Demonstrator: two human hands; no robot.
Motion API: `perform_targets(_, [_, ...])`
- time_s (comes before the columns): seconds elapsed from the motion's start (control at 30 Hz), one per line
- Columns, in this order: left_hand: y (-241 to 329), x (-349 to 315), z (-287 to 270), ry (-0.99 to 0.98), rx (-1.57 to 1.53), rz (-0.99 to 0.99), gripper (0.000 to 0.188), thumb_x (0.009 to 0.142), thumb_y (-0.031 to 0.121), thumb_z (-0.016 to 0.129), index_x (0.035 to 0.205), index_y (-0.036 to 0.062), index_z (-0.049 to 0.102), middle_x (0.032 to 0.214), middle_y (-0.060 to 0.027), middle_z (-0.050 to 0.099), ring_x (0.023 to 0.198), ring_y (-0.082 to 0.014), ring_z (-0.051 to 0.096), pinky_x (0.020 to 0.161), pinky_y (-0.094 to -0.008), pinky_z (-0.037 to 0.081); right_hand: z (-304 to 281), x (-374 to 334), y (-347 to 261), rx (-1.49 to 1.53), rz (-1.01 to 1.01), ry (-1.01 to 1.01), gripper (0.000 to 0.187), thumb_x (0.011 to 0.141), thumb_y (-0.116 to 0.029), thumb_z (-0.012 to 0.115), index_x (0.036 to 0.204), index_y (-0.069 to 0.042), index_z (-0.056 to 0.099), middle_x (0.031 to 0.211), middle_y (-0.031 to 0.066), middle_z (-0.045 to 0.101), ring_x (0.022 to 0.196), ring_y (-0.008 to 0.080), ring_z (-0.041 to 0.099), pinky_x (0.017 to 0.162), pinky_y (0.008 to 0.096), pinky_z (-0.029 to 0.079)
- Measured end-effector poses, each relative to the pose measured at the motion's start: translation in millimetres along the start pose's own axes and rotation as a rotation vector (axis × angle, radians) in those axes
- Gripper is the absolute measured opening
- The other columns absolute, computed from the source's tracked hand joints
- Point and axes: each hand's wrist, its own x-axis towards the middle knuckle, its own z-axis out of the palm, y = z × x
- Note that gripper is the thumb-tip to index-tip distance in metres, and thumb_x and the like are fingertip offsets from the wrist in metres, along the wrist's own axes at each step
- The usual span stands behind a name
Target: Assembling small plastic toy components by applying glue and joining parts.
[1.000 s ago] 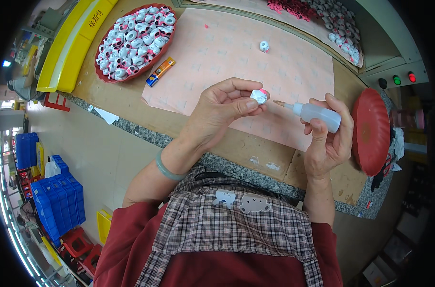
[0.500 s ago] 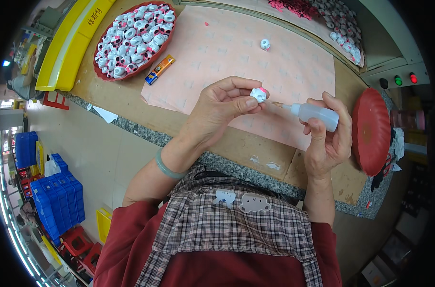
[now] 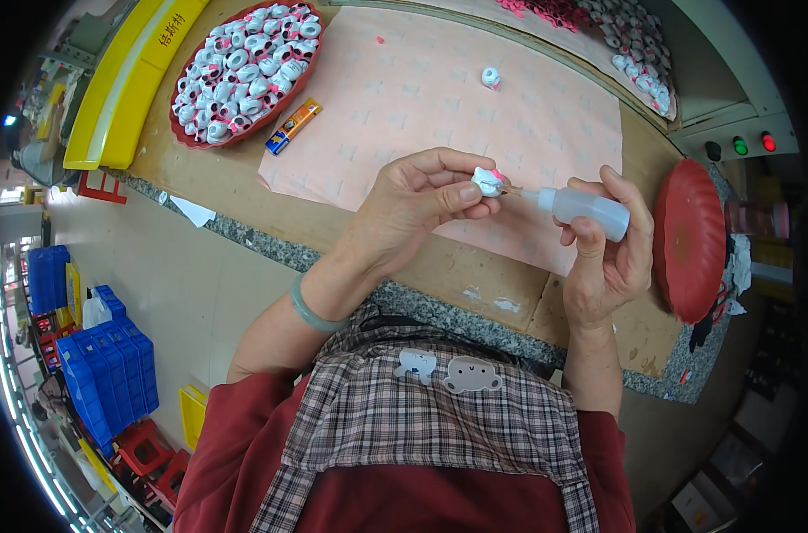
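Between the thumb and fingers of my left hand is a small white figurine head with a pink detail. My right hand grips a translucent squeeze bottle with a white cap, lying nearly level. Its thin nozzle points left, and the tip reaches the figurine head; whether it touches cannot be made out. Another white figurine head stands alone farther back on the pink sheet. At the far left, a red scalloped tray holds a heap of similar white, pink and black pieces.
An orange and blue small packet lies beside the tray. To the right stands a red scalloped dish. A shelf at the back right carries pink, grey and white pieces. A yellow bin borders the table's left; blue crates stand on the floor.
My left hand has shifted slightly right and turned the figurine head, so more pink shows. The nozzle tip is now closer against it. My right hand has barely moved.
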Motion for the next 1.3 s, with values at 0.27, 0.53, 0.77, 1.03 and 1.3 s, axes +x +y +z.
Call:
perform_targets(0.27, [1.4,-0.3,-3.9,-0.041,-0.116,-0.02,0.029,0.087,0.006,0.058,0.115,-0.0025,0.055,0.109,-0.0185,0.061,0.09,-0.0174,0.063,0.081,-0.0245,0.053,1.7,1.6,-3.4,0.099,0.036,0.091,0.04,0.09,-0.017,0.057,0.122,0.005,0.046,0.094,0.0174,0.061,0.066,0.0142,0.056,0.054,0.0218,0.044])
perform_targets(0.53, [1.4,0.1,-6.0,-0.069,-0.203,-0.058,0.031,0.087,0.006,0.057,0.117,-0.0022,0.054,0.114,-0.0219,0.057,0.092,-0.017,0.063,0.083,-0.0242,0.053,1.2,2.6,-3.7,0.163,0.079,0.097,0.041,0.091,-0.02,0.057,0.122,0.004,0.046,0.094,0.0179,0.061,0.064,0.015,0.056,0.051,0.0222,0.044])
perform_targets(0.77, [-0.4,0.6,-6.6,-0.074,-0.192,-0.054,0.033,0.087,0.005,0.057,0.119,-0.0026,0.053,0.114,-0.0229,0.057,0.092,-0.0172,0.063,0.082,-0.0243,0.054,1.7,1.1,-2.7,0.221,0.092,0.1,0.04,0.088,-0.015,0.061,0.119,0.006,0.048,0.094,0.0168,0.061,0.07,0.0123,0.058,0.055,0.0194,0.046])
perform_targets(1.03, [0.5,-0.4,-8.4,-0.076,-0.209,-0.051,0.033,0.087,0.005,0.057,0.118,-0.003,0.053,0.114,-0.0234,0.057,0.092,-0.0173,0.063,0.082,-0.0238,0.054,0.3,-0.3,-1.6,0.157,0.082,0.098,0.04,0.087,-0.016,0.062,0.118,0.007,0.049,0.103,0.0167,0.056,0.085,0.0194,0.062,0.061,0.0229,0.051])
perform_targets(1.3, [2.3,-0.2,-10.2,-0.069,-0.229,-0.044,0.033,0.087,0.003,0.057,0.119,-0.0037,0.052,0.115,-0.0233,0.056,0.093,-0.0175,0.063,0.083,-0.0235,0.054,0.2,-0.4,-1.3,0.109,0.078,0.092,0.039,0.086,-0.013,0.063,0.116,0.007,0.05,0.103,0.0162,0.057,0.085,0.0201,0.063,0.065,0.0251,0.052])
